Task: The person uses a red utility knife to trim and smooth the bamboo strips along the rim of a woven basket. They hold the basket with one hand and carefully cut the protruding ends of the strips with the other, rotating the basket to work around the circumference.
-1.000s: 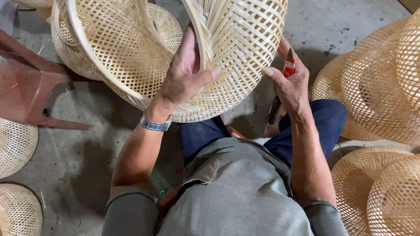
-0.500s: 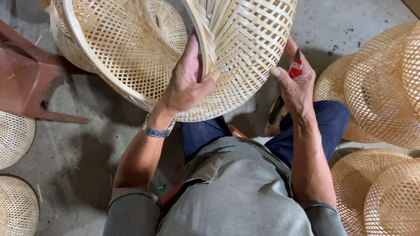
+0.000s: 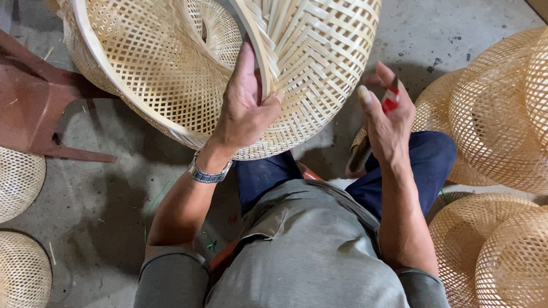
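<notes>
Grey concrete floor (image 3: 123, 217) lay beneath. Left hand (image 3: 246, 108) clenched the pale woven bamboo basket (image 3: 228, 63) by its rim; right hand (image 3: 388, 122), apart from it, seemingly grasped a small red tool (image 3: 390, 101).

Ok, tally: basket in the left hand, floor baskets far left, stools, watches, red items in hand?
Woven basket, in left hand: 1
Floor baskets, far left: 2
Red-brown stool: 1
Wristwatch: 1
Small red item, in right hand: 1
Total: 6
</notes>
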